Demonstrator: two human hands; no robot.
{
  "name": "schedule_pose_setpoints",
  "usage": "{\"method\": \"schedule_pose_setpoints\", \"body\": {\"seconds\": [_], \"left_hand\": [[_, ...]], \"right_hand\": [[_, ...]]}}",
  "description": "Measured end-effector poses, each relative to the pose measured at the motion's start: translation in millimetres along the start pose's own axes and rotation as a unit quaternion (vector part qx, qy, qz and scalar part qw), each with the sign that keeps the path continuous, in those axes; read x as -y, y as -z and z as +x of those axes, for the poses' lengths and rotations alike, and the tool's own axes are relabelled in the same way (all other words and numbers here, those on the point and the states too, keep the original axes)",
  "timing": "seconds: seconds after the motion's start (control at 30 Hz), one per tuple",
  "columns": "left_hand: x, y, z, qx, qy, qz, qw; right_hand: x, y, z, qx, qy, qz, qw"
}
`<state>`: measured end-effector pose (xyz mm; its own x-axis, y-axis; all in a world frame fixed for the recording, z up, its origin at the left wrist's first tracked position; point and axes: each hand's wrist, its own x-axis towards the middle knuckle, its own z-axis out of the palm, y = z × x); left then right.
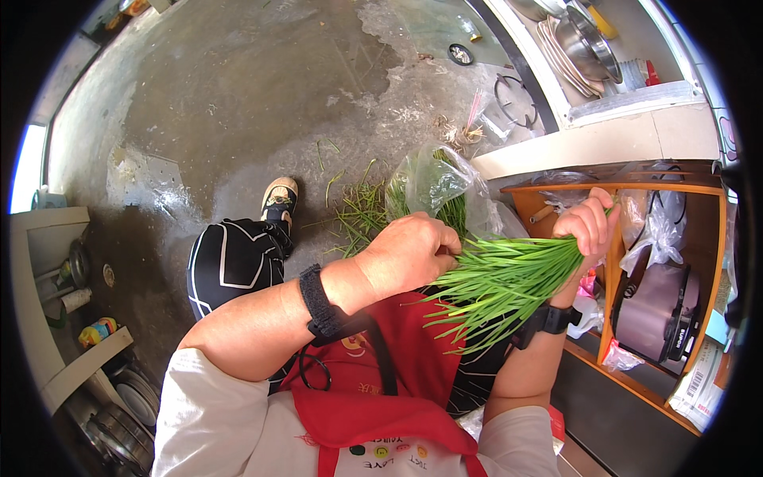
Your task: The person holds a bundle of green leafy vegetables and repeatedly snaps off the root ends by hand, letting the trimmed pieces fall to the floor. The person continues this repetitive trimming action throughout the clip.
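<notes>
My right hand (pixel 587 223) is closed around one end of a bunch of green garlic chives (pixel 512 277). The long flat leaves fan out to the left and down, over my lap. My left hand (pixel 411 247) has its thumb and fingers pinched at the upper left edge of the fan, touching leaf tips; the exact contact is partly hidden by the fingers. Beyond the hands, a clear plastic bag (pixel 438 179) with more green chives in it stands on the floor. Loose chive trimmings (pixel 360 211) are heaped on the floor beside the bag.
An orange wooden cabinet (pixel 614 286) with plastic bags and a Supor cooking pot (pixel 653 313) stands close on my right. Metal bowls (pixel 587 45) sit on the shelf above it. Shelves with stacked plates (pixel 136 396) are on my left. The concrete floor (pixel 256 89) has wet patches.
</notes>
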<state>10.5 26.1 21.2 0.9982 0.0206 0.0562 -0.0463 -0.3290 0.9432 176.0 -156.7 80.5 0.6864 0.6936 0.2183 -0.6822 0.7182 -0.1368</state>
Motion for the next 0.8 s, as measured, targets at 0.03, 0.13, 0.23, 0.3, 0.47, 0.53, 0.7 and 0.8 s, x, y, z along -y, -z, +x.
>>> {"method": "schedule_pose_setpoints", "body": {"seconds": [0.03, 0.13, 0.23, 0.3, 0.47, 0.53, 0.7, 0.8], "left_hand": [[0.2, 0.3, 0.2, 0.002, -0.004, -0.003, 1.0], [-0.1, 0.9, 0.2, -0.002, 0.001, -0.014, 1.0], [-0.5, 1.0, 1.3, 0.008, 0.02, -0.022, 1.0], [-1.1, 0.7, 1.4, 0.008, 0.034, -0.034, 0.999], [-1.6, 1.9, 1.7, -0.001, 0.082, -0.063, 0.995], [-0.9, 3.2, 2.7, -0.01, 0.16, -0.131, 0.978], [1.7, 8.5, 11.0, -0.09, 0.227, -0.301, 0.922], [0.7, 12.8, 9.9, -0.096, 0.226, -0.249, 0.937]], "right_hand": [[0.0, -0.1, -0.2, 0.0, 0.0, -0.001, 1.0], [-0.2, -0.8, -1.3, -0.003, 0.004, -0.003, 1.0], [-0.2, -0.8, -1.5, -0.004, 0.005, -0.006, 1.0], [-0.2, -0.8, -1.3, -0.003, 0.004, -0.007, 1.0], [-0.4, -1.7, -2.0, -0.007, 0.009, -0.009, 1.0], [-0.8, -1.7, -1.9, 0.0, 0.004, -0.012, 1.0], [0.3, -2.4, -2.1, 0.01, -0.001, 0.007, 1.0], [2.0, -2.8, -2.2, 0.011, 0.005, 0.027, 1.0]]}}
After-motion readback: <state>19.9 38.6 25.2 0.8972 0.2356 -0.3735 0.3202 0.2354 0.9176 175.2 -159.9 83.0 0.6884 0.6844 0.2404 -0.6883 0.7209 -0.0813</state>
